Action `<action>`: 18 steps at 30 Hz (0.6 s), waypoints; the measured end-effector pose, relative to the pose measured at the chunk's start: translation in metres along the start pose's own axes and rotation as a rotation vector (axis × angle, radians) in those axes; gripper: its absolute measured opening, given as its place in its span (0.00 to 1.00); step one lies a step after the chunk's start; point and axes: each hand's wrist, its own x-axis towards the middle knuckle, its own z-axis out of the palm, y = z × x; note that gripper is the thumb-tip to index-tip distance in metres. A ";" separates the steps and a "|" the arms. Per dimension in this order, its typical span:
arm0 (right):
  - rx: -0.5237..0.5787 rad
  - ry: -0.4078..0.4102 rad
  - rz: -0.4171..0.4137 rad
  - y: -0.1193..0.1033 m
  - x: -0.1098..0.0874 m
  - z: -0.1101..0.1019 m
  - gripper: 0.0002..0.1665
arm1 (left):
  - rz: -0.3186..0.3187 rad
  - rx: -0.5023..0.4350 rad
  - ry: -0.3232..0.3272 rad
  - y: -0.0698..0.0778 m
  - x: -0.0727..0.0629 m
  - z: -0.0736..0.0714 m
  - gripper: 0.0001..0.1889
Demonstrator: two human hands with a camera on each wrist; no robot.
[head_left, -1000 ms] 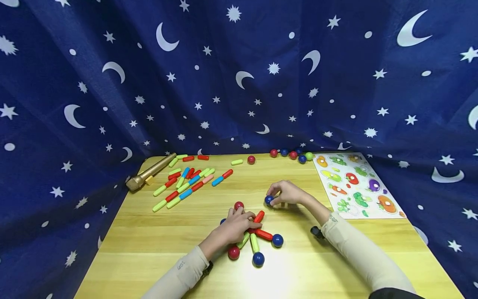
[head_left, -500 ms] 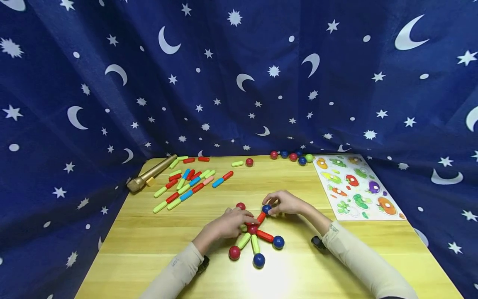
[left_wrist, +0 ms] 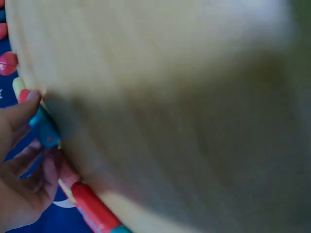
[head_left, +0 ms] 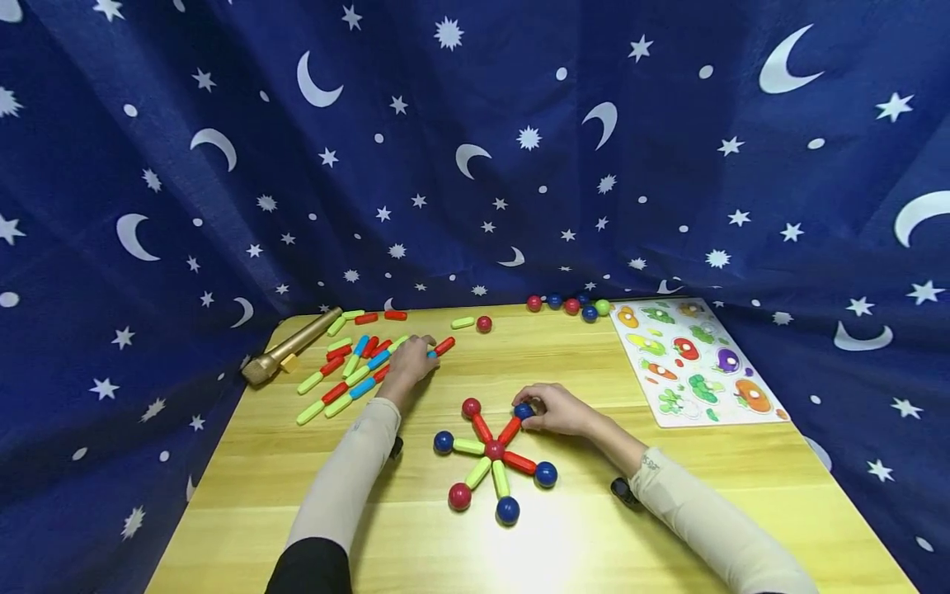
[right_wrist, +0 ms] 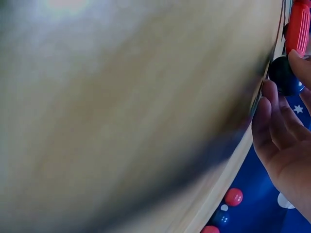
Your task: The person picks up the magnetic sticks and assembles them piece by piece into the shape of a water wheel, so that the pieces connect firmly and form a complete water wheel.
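A star of magnetic building rods lies mid-table: several red and green rods around a centre red ball [head_left: 494, 450], each tipped by a red or blue ball. My right hand [head_left: 560, 410] pinches the blue ball [right_wrist: 285, 76] at the star's upper-right tip, which meets a red rod [right_wrist: 297, 29]. My left hand [head_left: 412, 363] is over the loose rods at the back left. Its thumb and fingers lie around a blue rod [left_wrist: 44, 127] joined to a red rod [head_left: 445, 346]. I cannot tell whether they grip it.
Loose rods [head_left: 334, 393] lie at the left, near a gold microphone [head_left: 292, 346]. A green rod [head_left: 463, 322] and a red ball [head_left: 484, 324] sit at the back, with several balls [head_left: 571, 306] farther right. A vegetable puzzle board [head_left: 693, 363] lies at the right, before a starry blue curtain [head_left: 475, 148].
My right hand has brought the blue ball to the red rod's end. My left hand has left the star and moved up and left to the loose rods.
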 end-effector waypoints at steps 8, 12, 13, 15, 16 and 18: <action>-0.021 0.010 -0.005 0.001 0.002 -0.003 0.19 | 0.050 0.055 0.031 -0.011 -0.006 0.012 0.18; -0.030 0.013 -0.006 0.002 0.003 -0.007 0.18 | 0.085 0.087 0.058 -0.013 -0.011 0.014 0.19; -0.031 0.011 -0.004 0.002 0.003 -0.007 0.18 | 0.085 0.094 0.062 -0.014 -0.012 0.015 0.19; -0.036 0.010 -0.007 0.002 0.003 -0.006 0.19 | 0.077 0.096 0.081 -0.016 -0.016 0.017 0.21; -0.037 0.013 -0.006 0.002 0.003 -0.006 0.19 | 0.074 0.087 0.096 -0.016 -0.018 0.017 0.21; -0.033 0.022 0.001 0.002 0.004 -0.004 0.20 | 0.068 0.034 0.140 -0.015 -0.022 0.016 0.22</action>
